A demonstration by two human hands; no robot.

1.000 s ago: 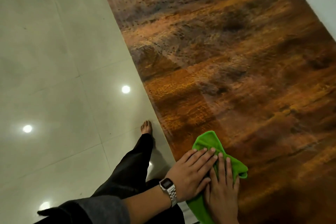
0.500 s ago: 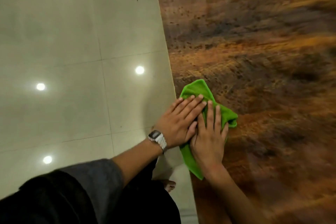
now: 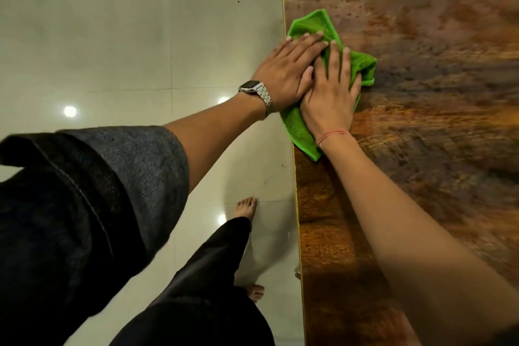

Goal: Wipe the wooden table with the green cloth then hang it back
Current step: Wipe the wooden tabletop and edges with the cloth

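A bright green cloth [image 3: 314,27] lies crumpled on the wooden table [image 3: 421,149], right at the table's left edge. My left hand [image 3: 286,73], with a metal watch on the wrist, presses flat on the cloth's left part, fingers together. My right hand [image 3: 328,95] lies flat beside it on the cloth's middle, its thumb tucked under the left hand's edge. Both palms hold the cloth down against the wood. Much of the cloth is hidden under the hands; its corners stick out at the top, the right and below my right wrist.
Glossy pale floor tiles [image 3: 112,50] fill the left half, with ceiling lights mirrored in them. My bare feet [image 3: 247,206] and dark trouser leg stand close along the table's thin yellow edge [image 3: 295,177]. The table top stretches right and away.
Both hands have slid the cloth forward along the table's left edge, away from my body. My arms are now stretched out further, and I have stepped along the table.
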